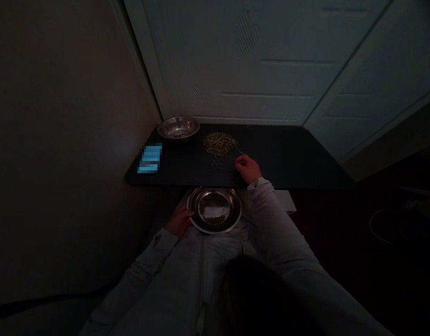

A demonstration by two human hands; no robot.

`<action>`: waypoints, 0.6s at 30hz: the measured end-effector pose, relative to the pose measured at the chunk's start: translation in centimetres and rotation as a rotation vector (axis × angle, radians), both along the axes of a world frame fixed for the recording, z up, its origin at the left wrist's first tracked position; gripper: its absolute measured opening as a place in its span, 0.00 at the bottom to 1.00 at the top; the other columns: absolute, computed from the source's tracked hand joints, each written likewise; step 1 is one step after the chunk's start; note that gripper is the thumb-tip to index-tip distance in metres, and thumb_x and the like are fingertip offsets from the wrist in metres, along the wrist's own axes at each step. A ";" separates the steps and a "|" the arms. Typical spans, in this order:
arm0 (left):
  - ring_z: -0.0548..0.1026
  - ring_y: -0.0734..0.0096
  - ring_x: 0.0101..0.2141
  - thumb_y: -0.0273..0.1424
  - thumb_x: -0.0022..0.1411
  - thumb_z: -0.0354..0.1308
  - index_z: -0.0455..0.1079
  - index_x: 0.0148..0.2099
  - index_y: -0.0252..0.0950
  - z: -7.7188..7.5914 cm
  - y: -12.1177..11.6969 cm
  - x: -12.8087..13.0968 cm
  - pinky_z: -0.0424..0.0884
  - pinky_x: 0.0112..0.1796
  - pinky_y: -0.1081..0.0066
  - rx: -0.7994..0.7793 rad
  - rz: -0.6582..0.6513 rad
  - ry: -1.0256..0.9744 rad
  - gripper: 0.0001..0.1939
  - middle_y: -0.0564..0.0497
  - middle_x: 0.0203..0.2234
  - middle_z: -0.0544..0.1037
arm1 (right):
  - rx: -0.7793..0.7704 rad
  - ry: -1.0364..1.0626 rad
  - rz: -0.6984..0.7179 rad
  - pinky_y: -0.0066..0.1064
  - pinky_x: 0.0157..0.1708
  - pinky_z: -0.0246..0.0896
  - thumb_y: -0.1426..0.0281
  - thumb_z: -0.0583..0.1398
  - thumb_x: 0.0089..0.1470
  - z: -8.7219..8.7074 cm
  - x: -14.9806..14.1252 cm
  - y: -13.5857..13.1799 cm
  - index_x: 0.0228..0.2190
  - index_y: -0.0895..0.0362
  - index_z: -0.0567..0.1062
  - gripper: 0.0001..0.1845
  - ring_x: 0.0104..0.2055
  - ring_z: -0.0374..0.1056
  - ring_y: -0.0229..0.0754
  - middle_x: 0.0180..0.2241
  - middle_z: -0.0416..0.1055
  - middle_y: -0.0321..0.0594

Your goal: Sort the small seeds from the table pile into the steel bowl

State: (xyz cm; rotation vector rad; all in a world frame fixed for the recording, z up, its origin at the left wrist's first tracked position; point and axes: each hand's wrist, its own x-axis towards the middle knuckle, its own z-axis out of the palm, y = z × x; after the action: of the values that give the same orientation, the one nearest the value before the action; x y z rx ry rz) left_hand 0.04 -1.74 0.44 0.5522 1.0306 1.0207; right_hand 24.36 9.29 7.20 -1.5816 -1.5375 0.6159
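Our right arm reaches up from the lower right of the frame, sleeve bunched at the wrist, and our right hand point(248, 169) hangs over the front part of the dark table point(281, 154), right of centre. Its fingers curl inward, thumb side toward the left, and a thin, pale, stick-like item point(240, 151) shows just beside the fingertips; we cannot tell whether the fingers pinch it. Our left arm comes up from the lower left, bent, and our left hand point(179, 221) holds the left rim of a round metal bowl point(237, 212) at the centre of the frame, just below the table's front edge. Its fingers lie close together against the rim, only slightly bent. Small grains point(215, 219) lie in that bowl, mostly along its lower inside. On the table, a pile of grains point(220, 143) sits above and left of our right hand, with a few pale bits point(215, 162) below it. A second metal bowl point(179, 129) stands at the table's upper left corner, above a blurred blue item point(150, 158).
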 end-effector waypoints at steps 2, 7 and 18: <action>0.72 0.70 0.25 0.22 0.38 0.60 0.71 0.36 0.34 0.1 0.0 0.0 0.66 0.26 0.73 -0.011 0.001 0.006 0.17 0.52 0.24 0.75 | -0.006 0.006 0.018 0.30 0.30 0.55 0.69 0.55 0.36 0.0 0.0 0.0 0.22 0.55 0.67 0.04 0.26 0.61 0.36 0.21 0.66 0.31; 0.72 0.70 0.27 0.23 0.37 0.61 0.71 0.35 0.34 0.3 0.0 0.1 0.66 0.26 0.73 -0.018 0.011 0.026 0.16 0.52 0.25 0.75 | -0.003 0.065 0.020 0.30 0.32 0.56 0.70 0.54 0.37 0.1 0.0 0.0 0.23 0.55 0.67 0.05 0.26 0.62 0.36 0.21 0.66 0.31; 0.72 0.70 0.26 0.25 0.39 0.61 0.70 0.42 0.35 -0.7 0.2 -0.3 0.66 0.25 0.74 0.073 -0.060 -0.016 0.22 0.52 0.25 0.75 | 0.020 0.016 0.047 0.32 0.36 0.57 0.69 0.56 0.39 -0.5 0.0 0.3 0.27 0.55 0.69 0.08 0.29 0.63 0.37 0.26 0.69 0.33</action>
State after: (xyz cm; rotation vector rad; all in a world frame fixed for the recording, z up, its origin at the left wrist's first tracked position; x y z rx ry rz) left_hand -0.28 -1.55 -0.27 0.6300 0.9607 1.0110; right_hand 24.40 9.59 6.66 -1.5255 -1.5682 0.6362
